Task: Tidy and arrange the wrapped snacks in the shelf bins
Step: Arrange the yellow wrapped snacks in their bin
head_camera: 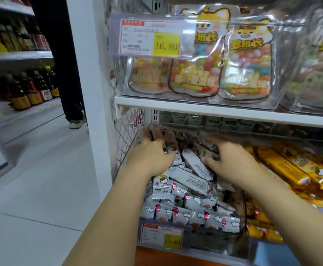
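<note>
A clear plastic bin [242, 225] on the lower shelf holds several white wrapped snacks [191, 206] with cloud and balloon prints, heaped loosely. My left hand [153, 152] reaches deep into the bin's back left, fingers curled round a few wrapped snacks [156, 132]. My right hand [228, 160] lies over the pile on the right side, thumb and fingers closing on a grey-white snack pack [206, 152]. The snacks under both palms are hidden.
To the right lie several yellow-orange wrapped bars [283, 166] in the neighbouring bin. The shelf above [214, 108] carries clear bags of coloured candy [195, 77] and a 16.80 price tag [151, 38]. A wire grid side panel [128, 135] bounds the bin on the left. A person's leg [70, 73] stands in the aisle.
</note>
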`<state>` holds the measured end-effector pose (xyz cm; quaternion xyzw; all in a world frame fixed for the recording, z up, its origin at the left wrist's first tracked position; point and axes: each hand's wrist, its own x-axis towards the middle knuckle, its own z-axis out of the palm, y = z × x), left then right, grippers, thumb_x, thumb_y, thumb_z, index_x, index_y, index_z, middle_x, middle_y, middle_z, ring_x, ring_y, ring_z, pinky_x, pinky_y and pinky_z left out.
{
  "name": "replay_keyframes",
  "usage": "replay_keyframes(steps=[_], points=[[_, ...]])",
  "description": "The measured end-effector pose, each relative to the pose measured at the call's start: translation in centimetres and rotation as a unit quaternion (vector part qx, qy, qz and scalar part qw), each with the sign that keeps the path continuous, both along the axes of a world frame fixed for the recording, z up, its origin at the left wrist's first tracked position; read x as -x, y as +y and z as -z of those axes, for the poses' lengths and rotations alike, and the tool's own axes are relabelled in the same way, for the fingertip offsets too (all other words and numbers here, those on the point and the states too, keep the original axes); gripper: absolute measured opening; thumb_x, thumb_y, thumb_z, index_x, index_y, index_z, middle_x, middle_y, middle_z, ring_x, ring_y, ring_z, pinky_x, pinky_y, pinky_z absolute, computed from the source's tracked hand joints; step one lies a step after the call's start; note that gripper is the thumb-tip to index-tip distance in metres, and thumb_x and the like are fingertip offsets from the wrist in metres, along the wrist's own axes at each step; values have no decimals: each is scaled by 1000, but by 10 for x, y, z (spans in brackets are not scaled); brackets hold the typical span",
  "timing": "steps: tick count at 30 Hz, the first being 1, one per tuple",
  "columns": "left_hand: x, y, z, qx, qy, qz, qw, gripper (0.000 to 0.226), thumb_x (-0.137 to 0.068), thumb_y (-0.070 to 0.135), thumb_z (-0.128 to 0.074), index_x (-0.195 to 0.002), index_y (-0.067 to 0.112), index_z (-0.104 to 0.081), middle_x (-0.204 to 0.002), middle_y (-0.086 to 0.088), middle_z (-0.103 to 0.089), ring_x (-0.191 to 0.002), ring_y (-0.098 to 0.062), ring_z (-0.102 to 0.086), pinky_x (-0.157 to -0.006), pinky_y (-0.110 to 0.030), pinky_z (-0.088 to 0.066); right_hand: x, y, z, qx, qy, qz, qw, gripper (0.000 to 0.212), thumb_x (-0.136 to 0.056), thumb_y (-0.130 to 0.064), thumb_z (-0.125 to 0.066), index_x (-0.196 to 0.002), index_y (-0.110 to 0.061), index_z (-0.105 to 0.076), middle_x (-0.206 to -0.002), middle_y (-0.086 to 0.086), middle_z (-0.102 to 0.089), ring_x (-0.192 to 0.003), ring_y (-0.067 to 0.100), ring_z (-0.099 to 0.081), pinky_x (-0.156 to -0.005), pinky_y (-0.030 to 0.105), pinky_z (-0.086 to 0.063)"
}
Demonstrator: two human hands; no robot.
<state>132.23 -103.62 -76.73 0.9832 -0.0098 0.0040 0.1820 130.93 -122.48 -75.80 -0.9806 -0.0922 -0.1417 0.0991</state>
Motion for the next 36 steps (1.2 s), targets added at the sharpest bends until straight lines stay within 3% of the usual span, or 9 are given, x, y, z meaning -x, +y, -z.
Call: replay_keyframes(steps=[3,6,8,11,18,21,24,29,36], points=[[3,-3,-3,19,-8,9,1000,40,-87,48,-52,-126,37,-47,-150,-5,-24,-116,-36,-51,-99,-40,-43,-4,-9,6,6,15,-9,1000,50,-88,-41,-57,-133,-24,-46,-67,-4,-53,-72,19,-55,-63,29,-49],[12,-13,-4,54,-23,59,997,26,-83,38,-58,-108,40,-52,-145,-1,-28,-111,-32,-53,-95,-36,-45,-4,-13,6,-17,26,-23,999,52,-87,-42,-59,-133,-22,-46,-97,5,-67,-89,22,-61,-78,35,-52],[19,-21,-2,38,-23,89,995,28,-84,37,-56,-111,43,-51,-137,-2,-36,-109,-30,-52,-94,-35,-46,-3,-12,7,-39,33,-30,998,56,-86,-40,-61,-136,-23,-43,-113,8,-65,-102,25,-59,-86,36,-50],[24,-28,1,3,-24,103,994,30,-89,35,-50,-118,41,-47,-132,-3,-37,-116,-31,-46,-96,-39,-40,-1,-11,8,-45,34,-40,998,59,-85,-37,-62,-138,-23,-40,-119,8,-62,-108,25,-57,-89,33,-48],[31,-34,1,-14,-46,156,987,29,-94,27,-44,-120,33,-55,-146,1,-28,-117,-31,-46,-102,-38,-35,4,-7,11,-63,35,-46,996,60,-87,-27,-61,-142,-26,-37,-148,6,-34,-130,26,-40,-105,32,-37],[27,-27,1,-28,-51,148,987,33,-95,26,-41,-123,37,-56,-154,4,-21,-126,-31,-43,-106,-38,-31,7,-9,11,-76,-4,-54,996,50,-89,-12,-55,-138,-22,-44,-143,7,-41,-125,28,-46,-101,29,-37],[24,-17,3,-81,-52,98,991,42,-97,29,-38,-138,37,-41,-148,-2,-29,-123,-32,-45,-106,-41,-32,9,-11,10,-95,-48,-22,994,43,-90,-10,-57,-132,-16,-51,-133,10,-53,-118,30,-52,-95,29,-40],[20,-9,7,-103,-61,32,992,48,-94,33,-38,-141,23,-40,-142,-4,-34,-120,-31,-48,-104,-42,-33,11,-11,12,-110,-58,25,992,48,-87,-14,-62,-133,-15,-49,-131,11,-54,-116,29,-52,-94,31,-42],[27,-5,1,-68,-87,33,993,40,-95,33,-39,-135,34,-45,-141,1,-36,-112,-23,-54,-109,-44,-27,15,-9,3,-29,-9,-6,1000,54,-87,-38,-61,-137,-33,-43,-131,0,-56,-120,23,-51,-100,40,-43]])
